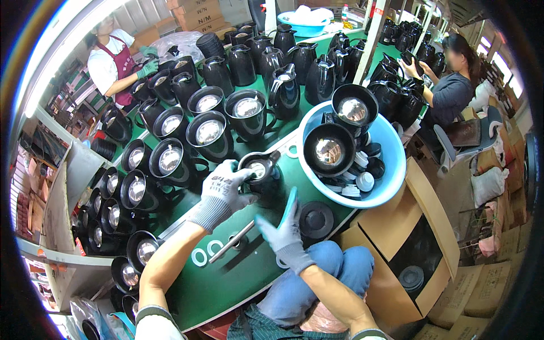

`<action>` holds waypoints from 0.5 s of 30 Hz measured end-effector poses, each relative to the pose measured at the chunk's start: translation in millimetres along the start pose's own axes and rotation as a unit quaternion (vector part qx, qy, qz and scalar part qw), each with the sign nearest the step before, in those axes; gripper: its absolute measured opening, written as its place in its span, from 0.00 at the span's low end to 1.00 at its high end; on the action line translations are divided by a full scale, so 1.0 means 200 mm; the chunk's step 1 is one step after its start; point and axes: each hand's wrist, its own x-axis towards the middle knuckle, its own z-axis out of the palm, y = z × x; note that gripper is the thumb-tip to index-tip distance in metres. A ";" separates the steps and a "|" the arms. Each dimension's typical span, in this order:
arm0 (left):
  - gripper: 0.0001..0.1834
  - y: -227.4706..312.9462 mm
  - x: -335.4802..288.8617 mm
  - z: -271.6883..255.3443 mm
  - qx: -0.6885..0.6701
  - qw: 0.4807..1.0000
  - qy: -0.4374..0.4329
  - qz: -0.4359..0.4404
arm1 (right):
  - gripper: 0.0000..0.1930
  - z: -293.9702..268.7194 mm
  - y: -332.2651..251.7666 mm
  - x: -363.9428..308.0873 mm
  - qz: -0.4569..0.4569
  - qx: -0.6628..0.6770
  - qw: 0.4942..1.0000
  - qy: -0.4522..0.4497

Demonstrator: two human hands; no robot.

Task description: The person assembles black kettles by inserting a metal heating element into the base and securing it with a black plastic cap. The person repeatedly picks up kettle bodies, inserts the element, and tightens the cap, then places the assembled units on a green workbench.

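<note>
Head view: left hand (222,190) clasped on upright black jug (262,180), just left of it; right hand (285,226) open, empty, below, over green surface (238,277).

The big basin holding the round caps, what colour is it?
Light blue; the basin shows best in the head view, right of the gloved left hand.

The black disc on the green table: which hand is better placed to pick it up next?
Probably the right hand: it hovers open just beside the black disc, while the left hand grips the black jug.
</note>
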 end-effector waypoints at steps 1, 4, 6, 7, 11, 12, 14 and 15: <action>0.34 -0.01 0.06 0.02 0.050 0.999 -0.015 0.015 | 0.69 0.02 0.00 0.02 -0.023 -0.108 0.994 0.020; 0.28 -0.14 0.22 -0.04 -0.040 0.993 -0.071 0.087 | 0.76 0.09 0.03 0.14 -0.004 -0.082 0.997 -0.004; 0.27 -0.21 0.40 -0.08 -0.102 0.992 0.009 0.076 | 0.78 0.16 0.04 0.24 0.061 -0.074 0.995 -0.010; 0.27 -0.24 0.50 -0.08 -0.015 0.991 0.098 0.093 | 0.78 0.19 0.05 0.28 0.053 -0.081 0.995 0.003; 0.22 -0.23 0.85 0.03 0.297 0.947 0.109 0.055 | 0.75 0.27 0.09 0.37 0.042 -0.109 0.992 0.047; 0.18 -0.23 0.91 0.05 0.278 0.956 0.086 0.037 | 0.74 0.27 0.09 0.38 0.041 -0.112 0.992 0.041; 0.12 -0.22 0.98 0.06 0.268 0.957 0.094 0.055 | 0.71 0.26 0.11 0.37 0.025 -0.105 0.992 0.069; 0.11 -0.21 0.99 0.05 0.251 0.954 0.146 0.080 | 0.71 0.25 0.11 0.37 0.035 -0.076 0.994 0.069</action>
